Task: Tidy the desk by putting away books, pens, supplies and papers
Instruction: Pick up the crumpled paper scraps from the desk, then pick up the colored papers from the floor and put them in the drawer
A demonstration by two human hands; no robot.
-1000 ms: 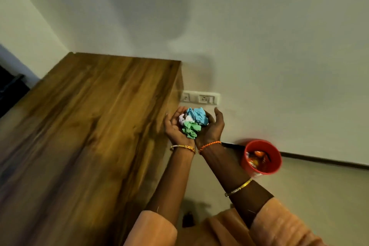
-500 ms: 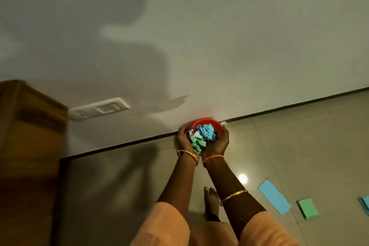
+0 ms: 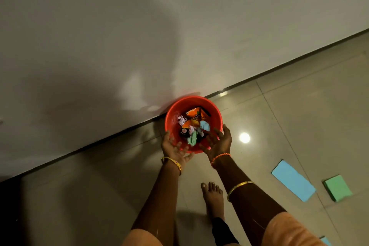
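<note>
- Both hands hover palm-up over the near rim of a red bucket (image 3: pixel 171 115) at the centre of the frame, the left hand (image 3: pixel 173 149) and the right hand (image 3: pixel 218 141) spread apart, fingers loose and holding nothing.
- Crumpled papers lie inside the bucket: a green wad (image 3: pixel 192 140) nearest the hands, a pale blue wad (image 3: pixel 205 125) to its upper right and a pinkish wad (image 3: pixel 182 120) toward the left wall, all mixed with an orange wrapper (image 3: pixel 193 118).
- Standing on the tiled floor (image 3: pixel 299 118), the bucket sits against the white wall (image 3: pixel 139 26) that fills the upper half of the frame.
- At lower right, a flat blue paper (image 3: pixel 293 180) and a green paper (image 3: pixel 337 187) lie near each other on the tiles, well apart from the bucket.
- One bare foot (image 3: pixel 212 193) shows below the right forearm, near the lower centre.
- Bangles circle both arms, and peach sleeves (image 3: pixel 287 229) enter from the bottom edge.
</note>
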